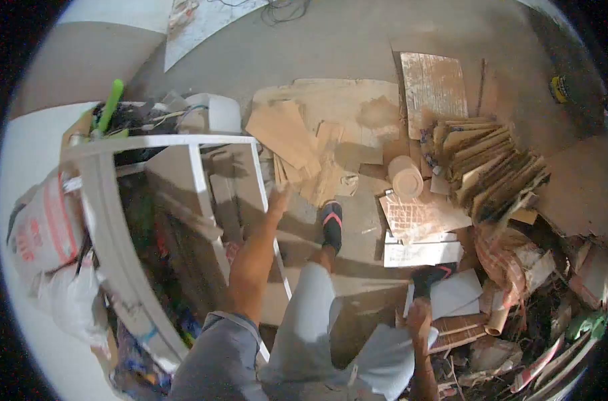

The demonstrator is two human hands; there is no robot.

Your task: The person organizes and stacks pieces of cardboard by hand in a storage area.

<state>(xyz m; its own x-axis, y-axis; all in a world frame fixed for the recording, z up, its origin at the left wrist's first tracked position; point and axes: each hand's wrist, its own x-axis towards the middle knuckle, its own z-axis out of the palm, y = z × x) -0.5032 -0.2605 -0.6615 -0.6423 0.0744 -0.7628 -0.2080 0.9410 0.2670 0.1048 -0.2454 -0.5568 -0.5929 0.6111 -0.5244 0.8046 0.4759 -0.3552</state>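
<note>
My left hand is stretched forward beside the white metal frame, above the floor near some flat cardboard pieces. It is blurred, so its fingers cannot be made out. Lower on the right, my right hand hangs near my knee, by white sheets on the floor. Its fingers are also unclear. Between the hands, one dark shoe with a red edge rests on the floor; the other shoe is partly hidden near the right hand.
A row of stacked cardboard leans at the right, beside a round tan container. Mixed scrap covers the lower right. White sacks stand at the left, and a flat board lies farther ahead.
</note>
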